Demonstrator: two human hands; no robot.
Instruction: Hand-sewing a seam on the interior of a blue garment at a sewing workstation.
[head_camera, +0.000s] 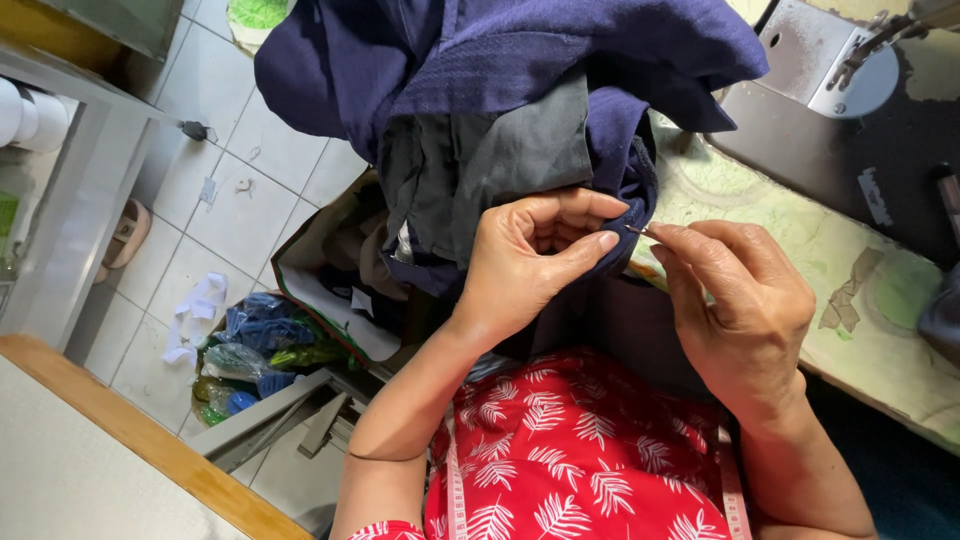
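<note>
While the navy garment (520, 70) is hanging bunched over the worktable (800, 250), left hand (530, 260) is pinching its dark hem edge between thumb and fingers, right hand (745, 300) is gripping a thin needle (637, 230) touching that edge, grey lining (500, 160) is showing just above.

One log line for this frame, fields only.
left hand: pinching navy garment edge | right hand: holding small metal tool at edge

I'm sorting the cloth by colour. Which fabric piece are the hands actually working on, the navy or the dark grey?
The navy fabric: its edge is pinched by the left hand where the right hand holds a small metal tool. The grey piece hangs untouched above.
</note>
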